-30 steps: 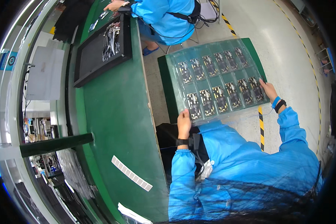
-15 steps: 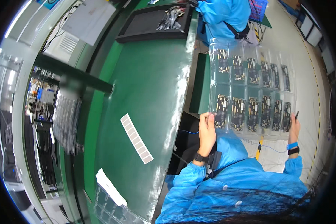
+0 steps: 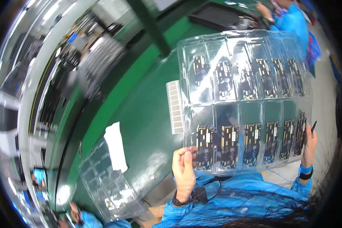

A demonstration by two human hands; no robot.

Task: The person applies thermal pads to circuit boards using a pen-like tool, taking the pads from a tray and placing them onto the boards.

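A clear plastic blister tray [image 3: 202, 103] is held up in front of me, tilted. Its pockets carry two rows of small dark circuit boards [image 3: 229, 148] with gold and white parts. My left hand [image 3: 184, 173] pinches the tray's near left corner, thumb on top. At the near right edge my right hand [image 3: 310, 148] grips the tray. From its fingers sticks out a thin black pen-like tool [image 3: 314, 127]. Partly behind the tray's left edge, a strip of pale labels [image 3: 174, 108] lies on the green bench.
On the bench [image 3: 140, 110] to the left lie a white sheet [image 3: 116, 148] and a clear pocketed tray [image 3: 98, 171]. A black bin [image 3: 212, 17] stands at the back. Co-workers in blue are at the far right [image 3: 294, 24] and lower left [image 3: 88, 220].
The view has turned, and the tray has come from over the aisle at the right to over the bench. Both hands keep hold of it. It now covers part of the bench near the label strip.
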